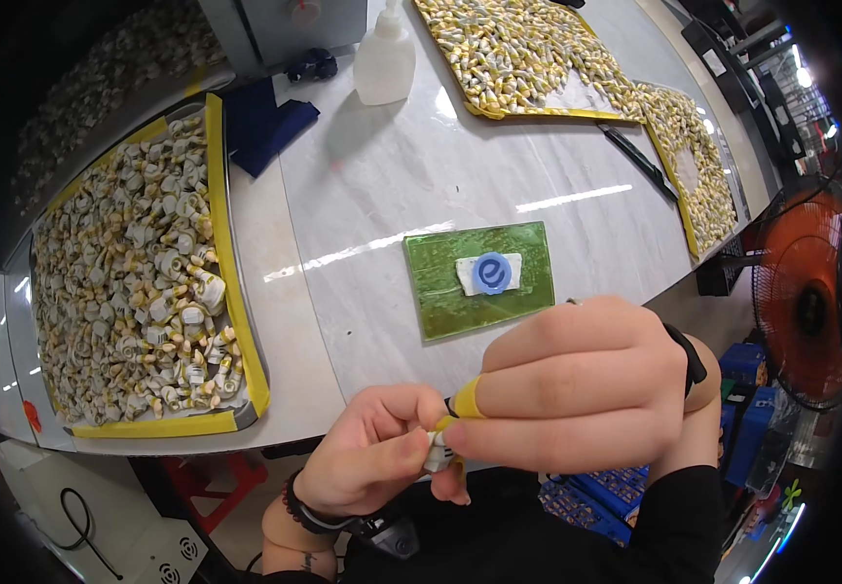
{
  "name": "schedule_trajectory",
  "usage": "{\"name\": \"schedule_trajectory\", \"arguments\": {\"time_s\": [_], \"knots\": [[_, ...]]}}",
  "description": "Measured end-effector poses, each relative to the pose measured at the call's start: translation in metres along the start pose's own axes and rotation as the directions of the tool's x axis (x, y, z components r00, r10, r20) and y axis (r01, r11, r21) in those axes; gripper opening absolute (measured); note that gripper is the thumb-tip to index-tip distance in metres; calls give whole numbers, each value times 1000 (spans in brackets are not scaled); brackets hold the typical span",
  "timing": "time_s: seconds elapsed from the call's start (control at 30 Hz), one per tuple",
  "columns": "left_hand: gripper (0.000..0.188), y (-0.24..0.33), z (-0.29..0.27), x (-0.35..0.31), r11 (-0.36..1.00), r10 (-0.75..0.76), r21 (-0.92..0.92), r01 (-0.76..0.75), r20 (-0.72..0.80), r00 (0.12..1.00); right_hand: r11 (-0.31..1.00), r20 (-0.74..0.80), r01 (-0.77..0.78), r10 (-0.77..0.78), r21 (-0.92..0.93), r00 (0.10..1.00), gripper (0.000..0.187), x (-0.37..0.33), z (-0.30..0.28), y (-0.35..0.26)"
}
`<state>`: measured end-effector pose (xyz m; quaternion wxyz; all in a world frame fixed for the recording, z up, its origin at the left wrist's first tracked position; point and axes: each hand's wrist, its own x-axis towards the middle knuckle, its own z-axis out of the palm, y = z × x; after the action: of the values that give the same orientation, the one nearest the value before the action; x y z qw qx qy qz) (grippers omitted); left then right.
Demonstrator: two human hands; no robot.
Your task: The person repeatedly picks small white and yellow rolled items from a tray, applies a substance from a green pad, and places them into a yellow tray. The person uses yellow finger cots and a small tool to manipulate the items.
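Note:
My left hand (367, 453) pinches a small grey-white piece (437, 454) between thumb and fingers, near the table's front edge. My right hand (586, 380) closes on the same piece from the right, its fingertips meeting those of the left. Yellow tape (466, 397) wraps one right fingertip, and a small dark bit shows beside it. Most of the piece is hidden by the fingers. Beyond the hands lies a green rectangular plate (440, 316). On it sits a white block (515, 265) topped by a round blue disc (490, 273).
At left, a yellow-edged tray (243, 350) is heaped with small white-and-yellow pieces. Two more yellow-edged trays (528, 116) of slimmer pieces stand at far right, beside a black cutter knife (638, 162). A pump bottle (384, 63) and dark blue cloth (270, 127) lie farther back. An orange fan (810, 292) stands right.

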<state>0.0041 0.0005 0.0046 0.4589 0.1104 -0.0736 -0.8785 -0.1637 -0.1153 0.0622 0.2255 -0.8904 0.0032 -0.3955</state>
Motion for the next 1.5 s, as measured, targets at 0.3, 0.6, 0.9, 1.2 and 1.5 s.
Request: {"name": "schedule_trajectory", "arguments": {"time_s": [0.3,0.6,0.9,1.2,1.5], "knots": [[20,-3,0,6,996,-27,-78,31,44,999,999,27,40,-40,1,999,10,-1,0,6],[21,-2,19,3,897,308,366,-250,-111,945,991,19,-131,132,-28,991,16,-5,-6,-12],[32,-4,14,1,570,528,692,-443,104,843,992,78,-113,117,-62,990,15,-7,-14,-29],[32,-7,14,3,544,616,730,-413,-14,787,791,-193,-278,204,-545,960,9,-23,-91,-18],[41,-7,6,1,598,611,719,-355,-122,782,20,-356,-663,832,-748,426,13,-179,-272,88]]}}
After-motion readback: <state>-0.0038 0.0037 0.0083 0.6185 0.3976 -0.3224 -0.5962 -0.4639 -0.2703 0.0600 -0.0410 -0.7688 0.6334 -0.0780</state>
